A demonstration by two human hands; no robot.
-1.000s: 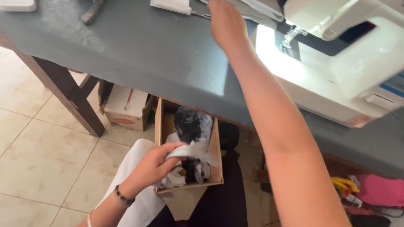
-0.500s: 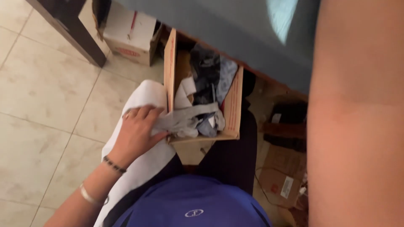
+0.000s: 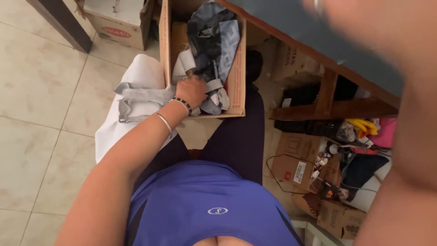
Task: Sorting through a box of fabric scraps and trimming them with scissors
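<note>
- Grey and dark fabric scraps (image 3: 211, 41) fill an open cardboard box (image 3: 237, 77) that rests on the person's lap, its near edge just under the left hand.
- Left hand (image 3: 191, 91): reaching into the near end of the box, fingers curled down among the pieces. It appears closed on pale grey cloth, but the fingertips are buried, so the exact grip cannot be confirmed.
- A grey cloth strip (image 3: 136, 98) trails from the wrist side of that hand, out over the box's left wall and onto a white cloth (image 3: 132, 123) spread over the thigh; judged to serve as a sorting surface beside the box.
- Two bracelets, one beaded (image 3: 181, 104) and one thin metal (image 3: 163, 122), sit on the left wrist.
- Right hand (image 3: 337, 11): raised far up and to the right of the box, close to the lens and blurred; its state cannot be told.
- Beyond the box, a grey table edge (image 3: 318, 41).
</note>
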